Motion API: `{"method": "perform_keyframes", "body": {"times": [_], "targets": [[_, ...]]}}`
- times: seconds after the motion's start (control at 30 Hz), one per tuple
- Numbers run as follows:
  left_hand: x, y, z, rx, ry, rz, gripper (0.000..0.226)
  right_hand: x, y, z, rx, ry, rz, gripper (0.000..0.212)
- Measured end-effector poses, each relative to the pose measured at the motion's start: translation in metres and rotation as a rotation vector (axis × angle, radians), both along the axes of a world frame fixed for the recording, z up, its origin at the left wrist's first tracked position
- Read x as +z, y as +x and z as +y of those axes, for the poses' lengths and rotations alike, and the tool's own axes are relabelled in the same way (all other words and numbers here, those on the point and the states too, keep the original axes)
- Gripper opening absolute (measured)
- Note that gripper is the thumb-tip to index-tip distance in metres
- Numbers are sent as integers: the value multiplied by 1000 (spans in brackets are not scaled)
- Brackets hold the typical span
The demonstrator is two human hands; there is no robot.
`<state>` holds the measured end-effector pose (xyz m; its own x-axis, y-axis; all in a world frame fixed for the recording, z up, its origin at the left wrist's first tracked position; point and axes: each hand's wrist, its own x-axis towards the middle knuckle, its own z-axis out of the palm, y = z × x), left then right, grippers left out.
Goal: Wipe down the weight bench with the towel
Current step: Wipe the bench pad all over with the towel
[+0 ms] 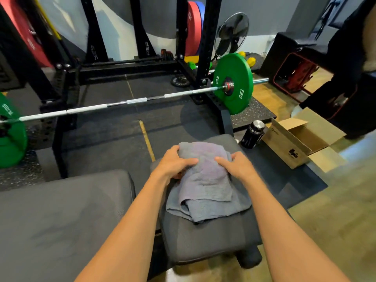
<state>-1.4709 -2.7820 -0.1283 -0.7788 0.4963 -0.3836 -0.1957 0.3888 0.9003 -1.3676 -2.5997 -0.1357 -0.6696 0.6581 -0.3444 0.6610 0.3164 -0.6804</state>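
Note:
A folded grey towel [205, 180] lies on the smaller seat pad [203, 239] of the dark weight bench. My left hand [175, 163] grips the towel's far left edge, fingers curled over the cloth. On the towel's right side my right hand [234, 163] presses and holds the fabric. The bench's long back pad [61, 216] stretches to the left, separated from the seat pad by a narrow gap.
A barbell [122, 103] with green 10 kg plates [234, 84] rests across the black rack just beyond the bench. A black bottle [253, 134] and an open cardboard box [295, 143] stand on the floor to the right. Another person stands at far right.

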Motion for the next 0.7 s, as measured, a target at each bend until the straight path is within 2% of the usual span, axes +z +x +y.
{"method": "perform_keyframes", "body": {"times": [0.07,0.1,0.17,0.23,0.3,0.33,0.43,0.5,0.57,0.63,0.7], "targets": [[-3,-7,-4,74,82,23,48,10,-3,-10,-32,-166,144,32],[-2,-9,-5,132,144,-7,38,13,-4,-14,-85,-233,219,29],[-2,-10,-8,212,135,-15,6,13,-7,-19,-140,-225,283,34],[-5,-7,-10,198,52,20,27,11,-9,-27,-83,-222,194,44],[0,-3,-8,158,75,51,14,11,-10,-36,-49,-302,136,43],[8,-2,-7,145,104,67,4,12,-10,-37,-49,-359,146,45],[38,1,-4,140,277,37,22,24,-9,-42,-86,-494,284,65],[57,3,-3,104,456,-59,31,35,-5,-42,-53,-743,417,64],[68,1,-7,78,577,-221,35,47,0,-40,-55,-991,469,62],[68,-5,-15,67,617,-387,34,56,3,-36,-47,-1081,473,55],[59,-10,-21,96,553,-401,27,57,2,-34,-23,-1112,519,48]]}}
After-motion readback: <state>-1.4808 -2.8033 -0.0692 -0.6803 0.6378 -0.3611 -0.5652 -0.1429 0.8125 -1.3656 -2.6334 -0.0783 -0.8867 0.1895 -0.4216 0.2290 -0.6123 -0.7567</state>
